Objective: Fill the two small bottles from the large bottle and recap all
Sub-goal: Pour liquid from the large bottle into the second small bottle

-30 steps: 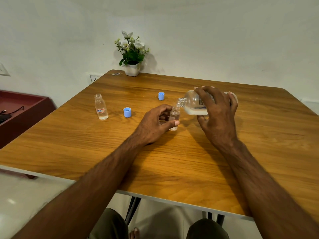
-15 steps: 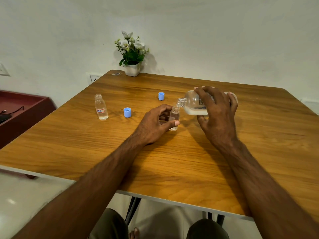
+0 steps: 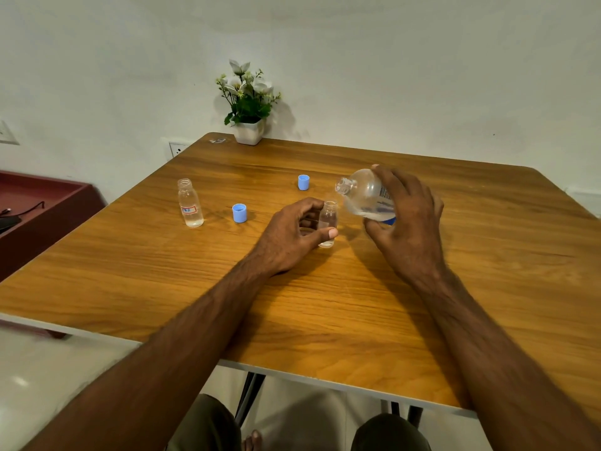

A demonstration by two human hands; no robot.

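The left hand (image 3: 289, 236) is curling around a small bottle (image 3: 327, 224) that is standing upright on the wooden table (image 3: 357, 304), near the middle of the scene. Its thumb is pressing the near side of the glass and the fingers are wrapping the far side, so the bottle is sitting held in a narrow grip. The mouth of this bottle is open, and a little clear liquid is showing at its bottom.

The right hand (image 3: 406, 222) is gripping the large bottle (image 3: 364, 196) from above and from the right, fingers closed over its body. The large bottle is lying tilted, raised off the table, with its uncapped neck pointing left and slightly up, just beside and above the mouth of the small bottle without touching it. Clear liquid is pooling along its lower side, and a blue-and-white label is peeking out under the fingers.

Farther left, a second small bottle (image 3: 190, 203) is standing upright and open, well apart from both hands, carrying a red-edged label and partly filled with clear liquid. Two blue caps are resting on the table: one cap (image 3: 239, 212) between the two small bottles, open side up, and the other cap (image 3: 303, 182) farther back, near the neck of the large bottle.

A potted plant (image 3: 248, 102) is sitting at the far edge of the table against the wall.
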